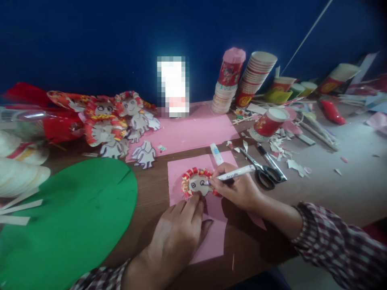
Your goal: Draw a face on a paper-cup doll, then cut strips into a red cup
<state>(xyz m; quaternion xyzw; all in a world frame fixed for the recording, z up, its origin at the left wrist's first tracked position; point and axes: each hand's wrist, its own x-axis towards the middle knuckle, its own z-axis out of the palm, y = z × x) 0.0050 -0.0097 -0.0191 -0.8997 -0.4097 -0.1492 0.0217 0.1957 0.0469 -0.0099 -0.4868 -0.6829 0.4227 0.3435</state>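
A white acrylic marker (238, 172) is pinched in my right hand (238, 189), its tip at an eye of a paper face (198, 184). Two drawn eyes show on the face, and curled red and patterned paper rings its edge like hair. My left hand (178, 225) lies with fingers stretched out, fingertips on the lower part of the face and thumb apart. Face and hands are over a pink paper sheet (211, 241). Beyond my right hand lie a white glue stick (216, 154), black-handled scissors (266, 175) and a dark pen (270, 161).
Finished-looking paper figures (104, 117) and small white cutouts (145, 155) lie at the back left. A green round sheet (90, 209) covers the left side. Stacked paper cups (256, 76), a red cup (269, 123) and paper scraps (279, 147) occupy the back right.
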